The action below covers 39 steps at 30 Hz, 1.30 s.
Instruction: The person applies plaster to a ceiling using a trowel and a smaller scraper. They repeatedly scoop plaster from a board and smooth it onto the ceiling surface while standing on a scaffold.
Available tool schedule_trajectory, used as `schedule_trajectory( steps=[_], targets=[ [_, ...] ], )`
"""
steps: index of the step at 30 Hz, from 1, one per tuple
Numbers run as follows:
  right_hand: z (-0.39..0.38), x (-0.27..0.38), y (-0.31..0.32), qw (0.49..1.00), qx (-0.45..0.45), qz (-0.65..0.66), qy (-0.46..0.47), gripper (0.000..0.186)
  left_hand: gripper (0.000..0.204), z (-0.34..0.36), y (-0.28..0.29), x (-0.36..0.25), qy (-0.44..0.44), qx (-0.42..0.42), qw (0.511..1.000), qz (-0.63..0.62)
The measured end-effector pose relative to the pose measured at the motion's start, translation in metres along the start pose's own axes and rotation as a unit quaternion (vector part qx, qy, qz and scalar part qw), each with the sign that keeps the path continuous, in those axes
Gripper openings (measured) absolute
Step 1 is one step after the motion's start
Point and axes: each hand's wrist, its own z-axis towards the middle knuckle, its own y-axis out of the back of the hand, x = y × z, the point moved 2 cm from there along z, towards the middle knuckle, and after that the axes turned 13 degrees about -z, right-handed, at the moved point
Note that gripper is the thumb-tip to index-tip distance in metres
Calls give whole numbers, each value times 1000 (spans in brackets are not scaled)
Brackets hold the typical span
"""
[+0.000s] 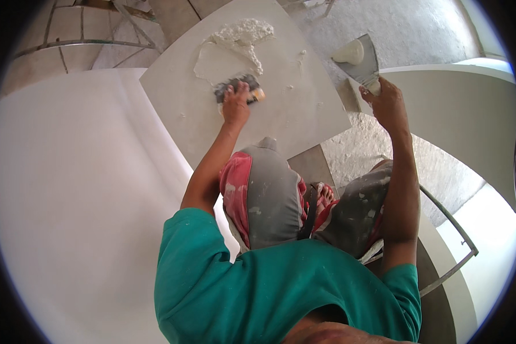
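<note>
On a pale, flat board (pixel 298 97) lies a rough heap of white plaster (pixel 243 34), with a thinner smear spreading to its left. Just below that smear, my left hand (pixel 235 108) grips a dark tool with a yellow-orange end (pixel 257 95). The tool is blurred and rests on or close above the board; its exact kind is unclear. Off the board's right edge, my right hand (pixel 389 106) is closed round the handle of a wide putty knife (pixel 368 63). A smooth lump of plaster (pixel 351 53) sits on its blade.
A large white surface (pixel 80 200) fills the left side, and a pale curved wall (pixel 458 109) stands at the right. Metal frame bars show at upper left (pixel 86 42) and lower right (pixel 458 229). Plaster-spattered floor (pixel 395 137) lies below the putty knife.
</note>
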Motion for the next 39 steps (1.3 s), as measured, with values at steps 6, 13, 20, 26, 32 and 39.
schedule_trajectory(
  steps=[6,13,20,26,32,39],
  targets=[
    [-7,12,16,998,30,42,-28,33,30,45,115,33,266,11,963,-30],
    [-4,12,11,999,28,33,-17,29,32,4,42,-14,178,62,981,-46],
    [-8,4,6,998,-25,16,50,28,34,101,125,85,354,-9,934,-45],
    [-7,9,7,999,9,31,8,28,32,104,75,11,268,78,960,-25],
    [-4,18,18,999,25,24,-2,29,38,77,112,3,221,88,970,-50],
    [-4,16,9,1000,22,10,6,28,50,14,2,6,-16,-50,998,34]
  ],
)
